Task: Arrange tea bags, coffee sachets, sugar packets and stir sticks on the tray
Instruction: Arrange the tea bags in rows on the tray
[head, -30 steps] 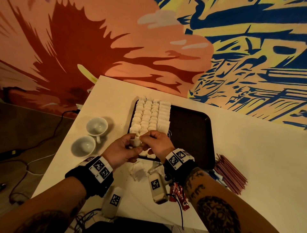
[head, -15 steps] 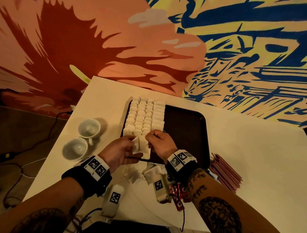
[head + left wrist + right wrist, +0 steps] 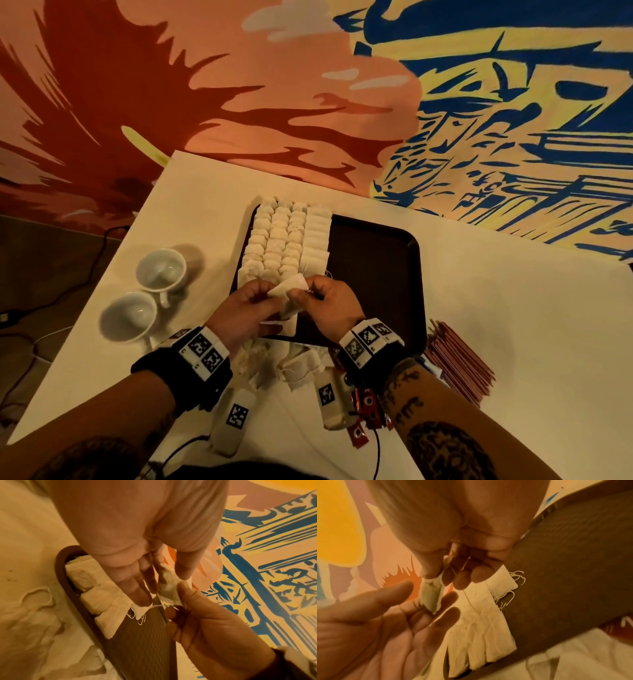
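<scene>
pinching one tea bag (image 3: pixel 291 291) between both hands above the tray (image 3: pixel 376 274).

Two white cups (image 3: pixel 144 294) on a white table (image 3: pixel 496 308), painted mural wall (image 3: pixel 308 85), floor cables (image 3: pixel 85 274)

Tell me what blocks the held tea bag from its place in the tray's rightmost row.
Nothing visible does. The tea bag, pinched between left hand and right hand, hangs just above the rows' near end on the tray.
</scene>
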Motion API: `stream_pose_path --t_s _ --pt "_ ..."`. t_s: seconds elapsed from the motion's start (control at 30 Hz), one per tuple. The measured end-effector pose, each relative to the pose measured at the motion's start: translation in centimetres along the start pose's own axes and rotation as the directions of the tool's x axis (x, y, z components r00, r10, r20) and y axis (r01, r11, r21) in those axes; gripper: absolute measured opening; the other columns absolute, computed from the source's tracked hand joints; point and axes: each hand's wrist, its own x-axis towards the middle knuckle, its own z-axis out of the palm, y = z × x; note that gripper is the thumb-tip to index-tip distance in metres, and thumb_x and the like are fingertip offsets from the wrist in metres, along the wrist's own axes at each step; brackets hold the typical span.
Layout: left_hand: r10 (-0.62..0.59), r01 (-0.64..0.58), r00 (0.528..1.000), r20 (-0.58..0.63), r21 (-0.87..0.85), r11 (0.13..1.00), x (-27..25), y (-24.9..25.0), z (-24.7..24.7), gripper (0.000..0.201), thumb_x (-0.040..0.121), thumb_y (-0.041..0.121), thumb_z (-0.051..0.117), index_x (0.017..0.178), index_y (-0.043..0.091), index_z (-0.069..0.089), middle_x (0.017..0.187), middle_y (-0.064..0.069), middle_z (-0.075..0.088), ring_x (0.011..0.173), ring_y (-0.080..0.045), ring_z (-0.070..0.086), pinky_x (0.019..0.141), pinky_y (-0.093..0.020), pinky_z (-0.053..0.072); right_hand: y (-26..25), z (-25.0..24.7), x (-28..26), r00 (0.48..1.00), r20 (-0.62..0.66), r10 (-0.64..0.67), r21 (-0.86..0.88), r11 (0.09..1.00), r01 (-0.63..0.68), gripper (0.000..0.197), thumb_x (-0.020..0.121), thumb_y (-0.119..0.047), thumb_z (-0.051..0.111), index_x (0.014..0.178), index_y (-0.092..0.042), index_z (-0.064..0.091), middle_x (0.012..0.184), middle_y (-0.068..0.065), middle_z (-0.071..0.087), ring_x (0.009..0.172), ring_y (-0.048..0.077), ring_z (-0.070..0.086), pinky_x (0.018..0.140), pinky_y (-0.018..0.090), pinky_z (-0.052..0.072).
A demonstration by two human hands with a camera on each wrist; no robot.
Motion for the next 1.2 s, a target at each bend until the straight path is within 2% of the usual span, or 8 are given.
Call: stream_pose_path --t_s 0.17,0.27,0.37,0.43,0.53,0.67,0.8,1.2 --pt "0.023 -0.023 1.0 -0.002 0.151 0.988 1.1 -0.3 -0.3 0.009 0.092 0.004 0.066 0.1 0.004 0.063 0.097 -0.017 0.074 0.084 -0.027 0.072 0.084 -0.046 0.059 0.4 -0.9 0.6 0.996 0.085 -0.01 0.074 0.997 0.003 0.003 0.091 -0.026 0.073 0.094 -0.026 0.073 0.085 -0.007 0.074 0.071 -0.002 0.065 0.068 0.016 0.05" --pt "0.029 -0.022 0.999 -0.037 0.195 0.981 1.3 -0.2 -1.0 0.009 0.092 0.001 0.064 0.101 0.001 0.063 0.098 -0.016 0.073 0.077 -0.022 0.072 0.067 -0.032 0.06 1.2 -1.3 1.3 0.996 0.09 -0.002 -0.046 0.999 0.006 0.004 0.092 -0.028 0.071 0.094 -0.031 0.071 0.083 -0.01 0.072 0.073 0.001 0.066 0.071 0.022 0.054" --pt "0.116 -0.056 0.975 -0.19 0.298 0.953 2.4 -0.2 -3.4 0.011 0.093 0.005 0.062 0.094 0.015 0.067 0.098 -0.006 0.074 0.083 -0.024 0.07 0.077 -0.043 0.06 1.9 -3.0 3.2 0.993 0.1 0.054 -0.21 0.977 -0.032 0.007 0.095 -0.033 0.066 0.088 -0.036 0.065 0.085 -0.013 0.068 0.077 0.002 0.064 0.07 0.019 0.048" --pt "0.205 -0.05 0.932 -0.298 0.455 0.889 3.1 -0.3 -5.1 0.015 0.091 0.016 0.066 0.087 0.03 0.067 0.089 0.003 0.073 0.082 -0.019 0.069 0.08 -0.041 0.058 2.2 -4.5 4.6 0.978 0.16 0.13 -0.435 0.899 -0.048 0.008 0.096 -0.036 0.063 0.092 -0.03 0.066 0.092 -0.008 0.068 0.084 0.008 0.063 0.072 0.023 0.048" --pt "0.305 -0.04 0.871 -0.385 0.564 0.825 3.5 -0.7 -5.9 0.015 0.091 0.021 0.068 0.085 0.034 0.061 0.076 0.008 0.066 0.07 -0.009 0.062 0.062 -0.025 0.05 2.7 -5.4 6.4 0.933 0.292 0.211 -0.661 0.749 0.038 0.022 0.096 -0.037 0.061 0.106 -0.019 0.069 0.103 0.001 0.067 0.093 0.019 0.063 0.081 0.033 0.053" --pt "0.249 0.023 0.909 -0.333 0.638 0.769 4.4 -1.7 -6.3 0.02 0.091 0.016 0.066 0.092 0.031 0.054 0.084 0.012 0.061 0.076 -0.006 0.059 0.069 -0.026 0.047 3.1 -4.5 7.8 0.864 0.429 0.262 -0.689 0.714 0.126 0.031 0.092 -0.042 0.067 0.114 -0.02 0.069 0.105 -0.002 0.064 0.095 0.015 0.06 0.078 0.028 0.046" --pt "0.15 0.094 0.935 -0.322 0.632 0.769 5.0 -3.0 -6.7 0.03 0.087 0.011 0.068 0.102 0.033 0.055 0.089 0.015 0.062 0.09 -0.015 0.064 0.086 -0.034 0.051 3.3 -3.4 9.0 0.931 0.314 0.187 -0.682 0.726 0.084 0.021 0.088 -0.04 0.071 0.104 -0.025 0.07 0.102 -0.002 0.065 0.092 0.015 0.061 0.075 0.026 0.045" --pt "0.128 0.121 0.931 -0.341 0.621 0.774 5.4 -3.9 -7.0 0.041 0.085 0.009 0.068 0.122 0.023 0.057 0.097 0.008 0.067 0.092 -0.015 0.065 0.09 -0.032 0.05 2.1 -3.1 11.9 0.966 0.175 0.192 -0.606 0.794 -0.048 0.021 0.087 -0.038 0.073 0.101 -0.023 0.071 0.103 -0.004 0.068 0.095 0.014 0.064 0.086 0.028 0.054"
